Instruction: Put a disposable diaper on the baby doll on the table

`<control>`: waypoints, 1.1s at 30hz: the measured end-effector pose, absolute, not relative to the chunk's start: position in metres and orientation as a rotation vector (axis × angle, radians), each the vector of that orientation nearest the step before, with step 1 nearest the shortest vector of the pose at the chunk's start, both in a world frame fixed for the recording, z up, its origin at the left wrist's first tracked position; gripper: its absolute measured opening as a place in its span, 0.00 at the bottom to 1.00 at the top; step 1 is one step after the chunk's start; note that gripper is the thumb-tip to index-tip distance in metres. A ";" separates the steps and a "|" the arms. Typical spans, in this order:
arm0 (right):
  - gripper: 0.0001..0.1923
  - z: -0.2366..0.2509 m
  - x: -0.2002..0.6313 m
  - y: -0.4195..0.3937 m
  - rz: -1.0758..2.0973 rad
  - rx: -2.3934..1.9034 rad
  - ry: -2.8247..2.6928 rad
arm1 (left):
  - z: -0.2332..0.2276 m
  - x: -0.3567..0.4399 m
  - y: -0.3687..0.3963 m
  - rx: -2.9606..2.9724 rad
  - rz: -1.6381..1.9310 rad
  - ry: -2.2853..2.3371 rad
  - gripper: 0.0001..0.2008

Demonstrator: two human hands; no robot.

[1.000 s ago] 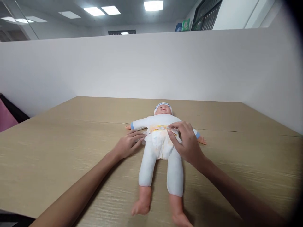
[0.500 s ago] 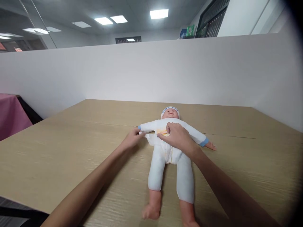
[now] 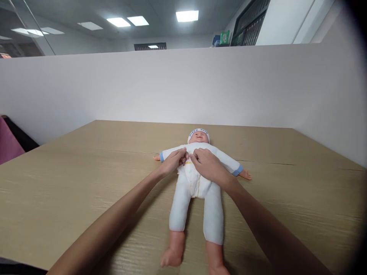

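Note:
A baby doll (image 3: 213,214) in a white outfit with blue cuffs lies on its back, its head at the far end and its bare feet towards me. A white diaper (image 3: 195,181) with a yellow line down its front is around its hips. At the doll's waist, my left hand (image 3: 174,161) is closed with the fingers on the diaper's side flap. Close beside it, my right hand (image 3: 208,163) is closed at the diaper's upper front edge. My fingers hide most of the waistband.
The doll lies on a wide wood-grained table (image 3: 86,172). A white partition (image 3: 143,88) rises along the far edge. Pink cloth (image 3: 10,143) over something black shows at the left. Beyond the partition there is a green package (image 3: 224,37).
My left hand has moved right and inward from the doll's side, bringing the diaper's flap over the front. My right hand stays near the waist. The view has shifted slightly.

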State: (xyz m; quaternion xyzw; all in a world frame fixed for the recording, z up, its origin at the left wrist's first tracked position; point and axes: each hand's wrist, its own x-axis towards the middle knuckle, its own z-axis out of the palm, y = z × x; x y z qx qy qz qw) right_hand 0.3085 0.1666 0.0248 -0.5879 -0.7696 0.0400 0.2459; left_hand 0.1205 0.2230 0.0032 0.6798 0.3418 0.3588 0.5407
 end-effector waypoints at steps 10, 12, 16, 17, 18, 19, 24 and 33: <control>0.17 0.022 0.313 0.168 0.102 -1.637 -1.985 | -0.018 0.111 0.207 1.694 1.067 0.957 0.23; 0.13 0.027 0.312 0.158 0.003 -1.608 -1.903 | -0.012 0.112 0.191 1.765 1.156 1.086 0.19; 0.10 0.036 0.309 0.102 -0.153 -1.438 -1.850 | 0.003 0.105 0.144 2.039 1.108 1.085 0.17; 0.09 0.035 0.308 0.082 -0.100 -1.384 -1.872 | 0.006 0.101 0.132 2.143 1.043 1.026 0.19; 0.09 0.032 0.308 0.063 -0.002 -1.334 -1.905 | 0.007 0.097 0.122 2.253 0.962 0.951 0.20; 0.07 0.027 0.308 0.045 0.125 -1.301 -1.945 | 0.007 0.092 0.114 2.358 0.873 0.868 0.20; 0.02 -0.009 0.331 0.017 0.403 -1.417 -2.048 | -0.001 0.073 0.107 2.541 0.592 0.696 0.16; 0.12 -0.026 0.336 0.048 0.019 -1.568 -2.086 | -0.018 0.101 0.126 2.352 0.707 1.091 0.21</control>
